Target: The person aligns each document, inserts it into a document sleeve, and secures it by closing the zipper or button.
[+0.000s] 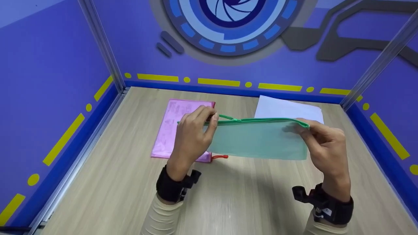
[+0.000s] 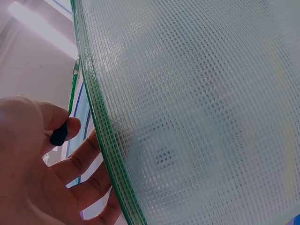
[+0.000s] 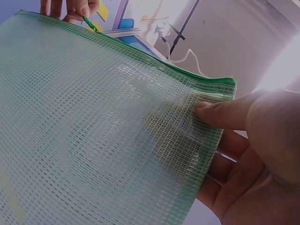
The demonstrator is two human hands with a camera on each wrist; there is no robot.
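Observation:
A translucent green mesh zip pouch (image 1: 261, 140) is held up above the table, its green zipper edge on top. My left hand (image 1: 196, 132) pinches the dark end of the green zipper pull cord (image 2: 72, 93) between thumb and index finger. From there the cord runs to the slider (image 1: 236, 120) on the zipper. The other left fingers lie along the zipper edge, partly behind the pouch. At the opposite end, my right hand (image 1: 326, 143) grips the pouch's upper corner, thumb (image 3: 222, 114) on the near face and fingers behind, showing through the mesh.
A pink zip pouch (image 1: 161, 140) with a red pull cord (image 1: 220, 157) lies on the wooden table (image 1: 130, 182), partly behind the left hand. White paper (image 1: 287, 107) lies at the back right, overlapped by the green pouch. Blue-purple panels (image 1: 52, 81) wall the table in at the back and sides.

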